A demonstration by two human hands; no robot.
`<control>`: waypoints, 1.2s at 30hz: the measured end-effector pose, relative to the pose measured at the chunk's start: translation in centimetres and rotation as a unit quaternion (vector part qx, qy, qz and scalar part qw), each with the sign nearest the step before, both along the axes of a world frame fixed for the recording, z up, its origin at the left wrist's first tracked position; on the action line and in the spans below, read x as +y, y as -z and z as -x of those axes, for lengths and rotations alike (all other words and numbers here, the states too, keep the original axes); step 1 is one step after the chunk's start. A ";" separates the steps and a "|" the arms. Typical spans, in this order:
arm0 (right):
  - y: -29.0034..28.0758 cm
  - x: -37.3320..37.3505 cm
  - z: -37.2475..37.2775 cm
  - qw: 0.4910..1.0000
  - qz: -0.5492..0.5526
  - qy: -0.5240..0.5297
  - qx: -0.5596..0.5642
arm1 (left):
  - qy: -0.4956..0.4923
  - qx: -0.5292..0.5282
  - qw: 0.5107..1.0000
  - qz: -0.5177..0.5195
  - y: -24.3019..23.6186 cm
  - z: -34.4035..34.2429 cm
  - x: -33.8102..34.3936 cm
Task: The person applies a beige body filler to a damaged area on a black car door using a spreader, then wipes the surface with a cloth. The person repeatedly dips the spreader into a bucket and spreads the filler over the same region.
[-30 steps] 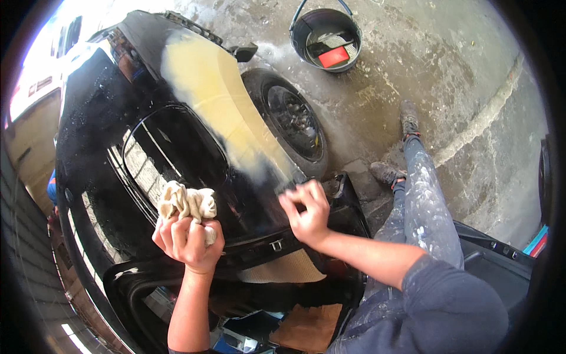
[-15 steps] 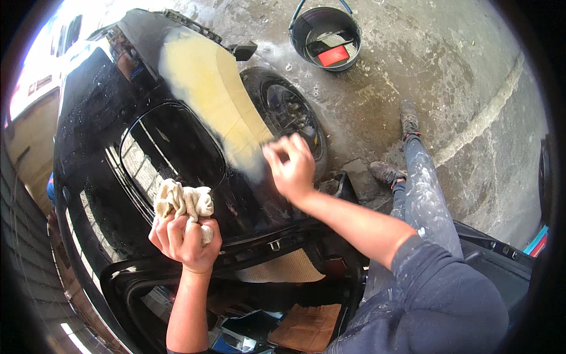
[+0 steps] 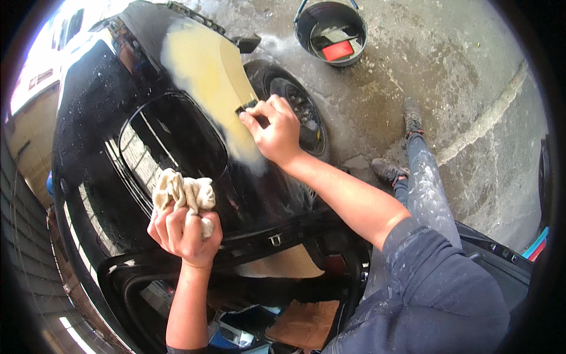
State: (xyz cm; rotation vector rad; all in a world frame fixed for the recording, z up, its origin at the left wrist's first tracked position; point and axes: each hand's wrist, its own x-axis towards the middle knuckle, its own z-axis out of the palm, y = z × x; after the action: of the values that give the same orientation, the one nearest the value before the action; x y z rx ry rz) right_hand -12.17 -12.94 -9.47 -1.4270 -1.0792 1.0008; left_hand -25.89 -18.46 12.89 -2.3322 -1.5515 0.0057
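Observation:
My left hand is closed around a crumpled cream rag, which bulges above the fingers over the black car body. My right hand grips a small dark block, its end showing past the thumb and fingers. The block lies at the yellowish filler patch on the car's panel above the wheel; whether it presses on the surface is hard to tell. Fingers hide most of the block. Beside the patch is a rounded outline on the glossy black bodywork.
On the concrete floor stands a black bucket with a red piece inside. Below my arms, an open compartment of the car holds a brown sheet and other items. My shoes are to the right of the wheel.
My right hand has moved up and left onto the yellowish patch, and the dark block now shows at its fingers. The left hand keeps its hold on the rag, nearly in place.

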 end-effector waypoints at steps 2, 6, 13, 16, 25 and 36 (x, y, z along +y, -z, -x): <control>-0.8 -1.1 -0.4 1.000 -0.011 -0.005 0.004 | 0.003 0.006 1.000 0.002 0.0 -0.1 0.0; -4.4 -8.4 -2.9 0.996 -0.074 -0.035 0.022 | 0.001 0.010 1.000 -0.005 0.0 -0.2 0.3; -0.1 4.4 1.6 0.999 -0.028 -0.016 0.015 | -0.019 0.030 0.999 -0.007 0.2 -0.1 0.2; -1.1 1.0 0.4 0.999 -0.046 -0.027 0.001 | -0.045 0.018 0.998 0.027 -0.1 -0.3 0.1; -0.6 3.6 0.6 0.995 -0.067 -0.051 0.053 | -0.043 0.000 0.998 0.055 -0.6 -0.5 0.3; -3.0 -0.1 -1.2 0.988 -0.048 -0.140 0.054 | -0.037 -0.004 0.998 0.051 -0.8 -0.7 0.1</control>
State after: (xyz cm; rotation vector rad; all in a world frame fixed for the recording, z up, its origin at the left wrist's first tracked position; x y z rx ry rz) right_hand -10.93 -13.03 -6.45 -1.1507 -1.2529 1.1934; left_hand -25.24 -18.32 13.72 -2.3513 -1.6782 0.0949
